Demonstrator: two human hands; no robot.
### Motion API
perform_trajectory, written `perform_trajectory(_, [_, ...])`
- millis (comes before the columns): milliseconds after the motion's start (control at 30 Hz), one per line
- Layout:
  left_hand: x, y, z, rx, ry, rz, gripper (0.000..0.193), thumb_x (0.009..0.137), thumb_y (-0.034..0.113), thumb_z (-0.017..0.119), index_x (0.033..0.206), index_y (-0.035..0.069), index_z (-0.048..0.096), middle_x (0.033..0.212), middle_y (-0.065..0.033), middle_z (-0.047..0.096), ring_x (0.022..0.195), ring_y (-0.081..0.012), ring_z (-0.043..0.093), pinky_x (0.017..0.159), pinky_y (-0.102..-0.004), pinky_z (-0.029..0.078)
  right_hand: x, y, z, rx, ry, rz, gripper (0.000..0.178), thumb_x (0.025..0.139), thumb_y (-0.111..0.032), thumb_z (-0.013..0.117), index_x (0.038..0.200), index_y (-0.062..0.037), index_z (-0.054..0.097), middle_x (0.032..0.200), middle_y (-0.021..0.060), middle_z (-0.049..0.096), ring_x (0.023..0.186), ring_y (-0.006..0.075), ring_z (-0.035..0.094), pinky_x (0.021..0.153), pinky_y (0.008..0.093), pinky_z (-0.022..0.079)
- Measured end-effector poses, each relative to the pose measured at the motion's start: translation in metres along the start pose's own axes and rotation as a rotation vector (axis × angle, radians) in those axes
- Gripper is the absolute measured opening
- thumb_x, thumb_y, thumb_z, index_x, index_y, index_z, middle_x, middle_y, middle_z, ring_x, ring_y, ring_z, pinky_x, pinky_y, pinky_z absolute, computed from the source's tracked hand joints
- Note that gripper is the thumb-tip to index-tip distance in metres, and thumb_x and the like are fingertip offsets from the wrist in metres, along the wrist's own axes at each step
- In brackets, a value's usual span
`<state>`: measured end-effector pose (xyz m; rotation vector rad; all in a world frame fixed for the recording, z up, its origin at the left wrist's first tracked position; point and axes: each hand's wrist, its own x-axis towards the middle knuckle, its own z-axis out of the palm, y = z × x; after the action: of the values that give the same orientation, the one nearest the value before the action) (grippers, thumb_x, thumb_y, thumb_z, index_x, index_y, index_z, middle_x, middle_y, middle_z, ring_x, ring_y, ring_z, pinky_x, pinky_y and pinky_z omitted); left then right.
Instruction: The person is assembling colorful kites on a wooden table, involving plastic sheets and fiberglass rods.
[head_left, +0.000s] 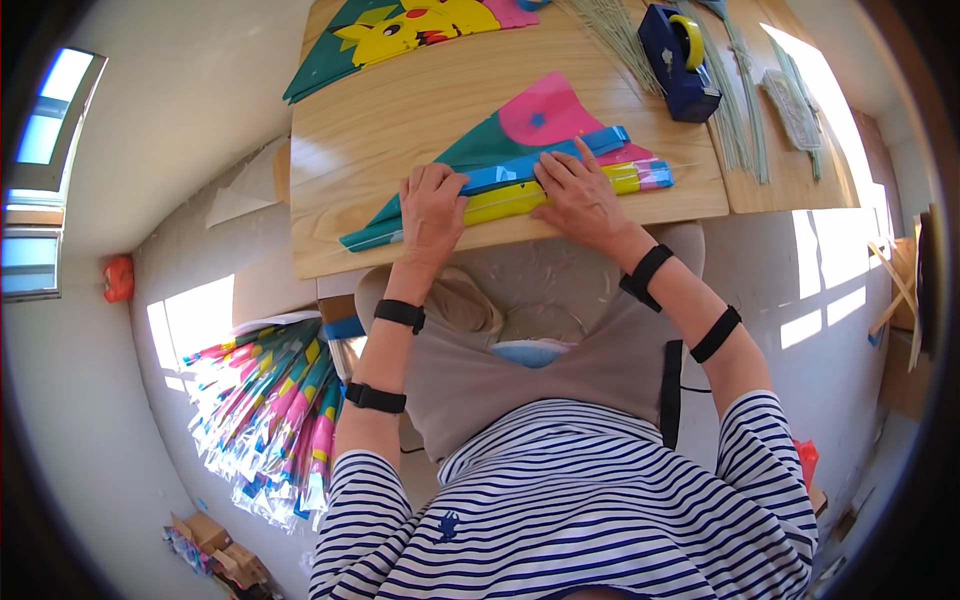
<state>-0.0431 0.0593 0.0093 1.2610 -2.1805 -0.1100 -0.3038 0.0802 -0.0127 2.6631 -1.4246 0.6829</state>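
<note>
While left hand [432,210] and right hand [580,195], half-open, press folded sheeting [500,204], sticks [622,48] flank the tape dispenser [672,75].

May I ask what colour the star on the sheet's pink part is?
The star is blue; the head view shows it best.

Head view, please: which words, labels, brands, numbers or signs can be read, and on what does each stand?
No text can be read.
Striped shirt: a small dark emblem, no readable letters.
Folded sheet at centre: a blue star, no readable words.
Wrapped bundle at left, blue tape dispenser: any print is too small to read.
</note>
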Motion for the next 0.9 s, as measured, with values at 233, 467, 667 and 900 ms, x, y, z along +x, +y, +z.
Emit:
perform_trajectory(233, [-0.013, -0.035, -0.007, 0.080, 0.020, 0.057, 0.013, 0.078, 0.001, 0.069, 0.089, 0.008, 0.069, 0.093, -0.0061, 0.065, 0.095, -0.0294, 0.061, 0.088, -0.0416, 0.045, 0.001, -0.001, -0.001, -0.004, -0.035, -0.002, 0.064, 0.079, -0.037, 0.080, 0.126, 0.0015, 0.060, 0.126, 0.0140, 0.059, 0.126, 0.0295, 0.053, 0.122, 0.0542, 0.027])
perform_trajectory(467, [-0.016, -0.041, -0.004, 0.143, -0.034, 0.162, 0.012, 0.078, 0.001, 0.064, 0.087, 0.008, 0.068, 0.090, -0.0068, 0.065, 0.091, -0.0295, 0.063, 0.088, -0.0410, 0.048, 0.000, -0.001, -0.002, -0.001, -0.049, 0.012, 0.064, 0.078, -0.036, 0.080, 0.126, 0.0008, 0.060, 0.127, 0.0135, 0.058, 0.127, 0.0295, 0.053, 0.122, 0.0543, 0.027])
perform_trajectory(667, [-0.024, -0.044, -0.009, 0.113, -0.059, 0.232, 0.012, 0.078, 0.004, 0.064, 0.089, 0.006, 0.066, 0.095, -0.0085, 0.066, 0.093, -0.0298, 0.063, 0.090, -0.0454, 0.051, 0.000, -0.002, 0.000, -0.013, -0.037, 0.002, 0.064, 0.079, -0.037, 0.079, 0.127, 0.0027, 0.061, 0.129, 0.0143, 0.058, 0.127, 0.0296, 0.053, 0.122, 0.0539, 0.027])
perform_trajectory(900, [-0.037, -0.042, -0.028, 0.070, -0.185, 0.212, 0.025, 0.085, 0.014, 0.074, 0.107, 0.005, 0.067, 0.117, -0.0117, 0.068, 0.110, -0.0313, 0.064, 0.104, -0.0485, 0.048, 0.000, -0.002, 0.001, -0.033, -0.039, -0.002, 0.064, 0.081, -0.037, 0.078, 0.127, 0.0036, 0.061, 0.129, 0.0149, 0.058, 0.127, 0.0295, 0.052, 0.123, 0.0533, 0.026])
